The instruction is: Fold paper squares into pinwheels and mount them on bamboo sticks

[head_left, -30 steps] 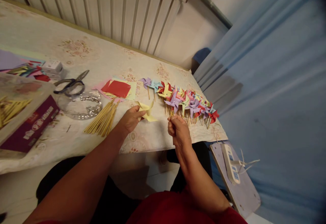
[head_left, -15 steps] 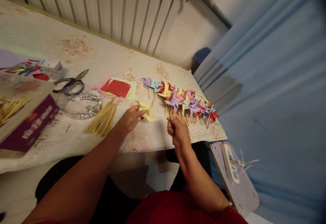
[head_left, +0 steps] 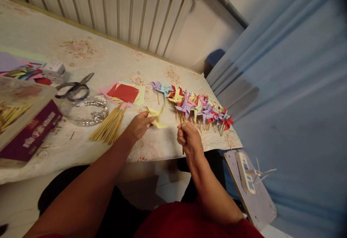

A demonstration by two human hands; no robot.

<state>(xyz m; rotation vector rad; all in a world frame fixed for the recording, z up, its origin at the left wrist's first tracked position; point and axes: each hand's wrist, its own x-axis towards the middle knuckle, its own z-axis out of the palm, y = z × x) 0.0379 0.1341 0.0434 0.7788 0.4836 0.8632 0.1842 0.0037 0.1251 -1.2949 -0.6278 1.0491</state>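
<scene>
1. One folded pale-yellow paper pinwheel head [head_left: 156,117], lying on the cloth near the front edge of the table and pinched at its left side by the left hand [head_left: 138,125], thumb on top and fingers closed under it.
2. One thin wooden stick [head_left: 183,137], held roughly upright in the right hand [head_left: 189,138], which is curled into a narrow fist around it; the stick's lower end shows below the fist, and its top sits just right of the yellow paper, not touching it.
3. One row of finished paper pinwheels on sticks [head_left: 197,108] (purple, blue, yellow, red, pink; too overlapped to count exactly, well over ten), lying just beyond the right hand and running toward the table's right corner.
4. One loose bundle of bare wooden sticks [head_left: 110,125], just left of the left hand (too many to count).
5. One small stack of square paper sheets, red on top [head_left: 125,93], behind the bundle.
6. One clear plastic bag of silver beads [head_left: 86,111], left of the sticks.
7. One pair of dark-handled scissors [head_left: 74,86], touching the bag's far edge.
8. One maroon cardboard box [head_left: 29,131], at the left edge.
9. One floral-patterned cream tablecloth [head_left: 81,50], under everything.
10. One white power strip [head_left: 245,173], on a board below the table's right corner.
</scene>
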